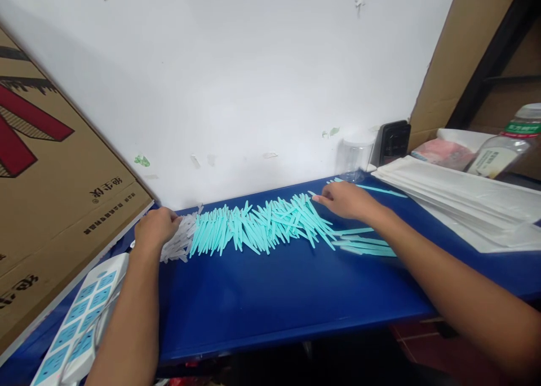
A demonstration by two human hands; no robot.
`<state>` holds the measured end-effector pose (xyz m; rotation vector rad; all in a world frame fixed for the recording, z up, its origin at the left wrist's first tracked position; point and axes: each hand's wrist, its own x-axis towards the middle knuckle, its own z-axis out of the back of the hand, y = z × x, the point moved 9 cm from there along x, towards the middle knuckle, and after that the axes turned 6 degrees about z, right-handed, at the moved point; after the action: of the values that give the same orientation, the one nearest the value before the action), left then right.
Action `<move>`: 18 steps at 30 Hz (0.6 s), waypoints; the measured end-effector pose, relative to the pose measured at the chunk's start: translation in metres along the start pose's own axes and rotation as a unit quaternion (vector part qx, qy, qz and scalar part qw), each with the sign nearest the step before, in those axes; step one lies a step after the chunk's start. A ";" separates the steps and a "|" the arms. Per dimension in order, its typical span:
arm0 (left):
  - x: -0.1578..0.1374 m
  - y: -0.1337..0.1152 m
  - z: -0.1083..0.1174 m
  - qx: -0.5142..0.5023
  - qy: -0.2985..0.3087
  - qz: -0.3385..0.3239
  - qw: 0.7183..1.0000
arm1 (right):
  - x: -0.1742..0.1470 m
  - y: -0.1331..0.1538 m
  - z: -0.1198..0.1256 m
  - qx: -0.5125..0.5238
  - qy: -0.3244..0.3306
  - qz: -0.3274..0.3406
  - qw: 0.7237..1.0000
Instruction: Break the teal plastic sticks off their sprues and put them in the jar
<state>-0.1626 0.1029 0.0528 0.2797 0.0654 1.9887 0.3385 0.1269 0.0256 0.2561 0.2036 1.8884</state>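
A long heap of slim turquoise plastic sticks (262,222) lies on the blue table, most of them pointing towards me. At its right end, my right hand (340,199) is closed in a pinch, with the pale tip of a turquoise stick (311,194) at its fingertips. Small clear plastic pieces (180,242) are piled against the heap's left end. My left hand (157,225) is over that pile with its fingers curled together; what they hold, if anything, is hidden. More loose turquoise sticks (366,245) lie beneath my right forearm.
A white power strip (80,324) lies by my left forearm, beside a large cardboard box (63,149). A clear jar (357,158) stands at the wall. White sheets or bags (460,200) and a plastic bottle (502,143) are on the right. The blue table's front edge (270,344) is nearest me.
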 end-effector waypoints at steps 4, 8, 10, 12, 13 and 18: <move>-0.002 0.001 -0.003 -0.008 0.006 0.004 1.000 | -0.017 -0.005 -0.001 0.074 0.113 0.114 0.984; -0.001 0.001 -0.007 -0.015 0.016 0.004 1.000 | -0.057 -0.031 -0.013 0.101 0.165 0.068 0.979; 0.001 0.002 -0.009 -0.011 0.021 0.003 1.000 | -0.077 -0.037 -0.018 0.105 0.153 0.066 0.980; 0.003 0.003 -0.012 -0.011 0.029 0.004 1.000 | -0.094 -0.043 -0.022 0.105 0.143 0.059 0.982; 0.003 0.004 -0.012 -0.012 0.032 0.006 0.999 | -0.101 -0.044 -0.025 0.109 0.141 0.058 0.982; -0.002 0.000 -0.006 -0.023 0.018 0.008 1.000 | -0.127 -0.039 -0.033 0.127 0.143 0.089 0.977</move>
<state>-0.1632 0.1012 0.0467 0.2156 0.0400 2.0093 0.4050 0.0194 -0.0262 0.1770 0.6392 2.0734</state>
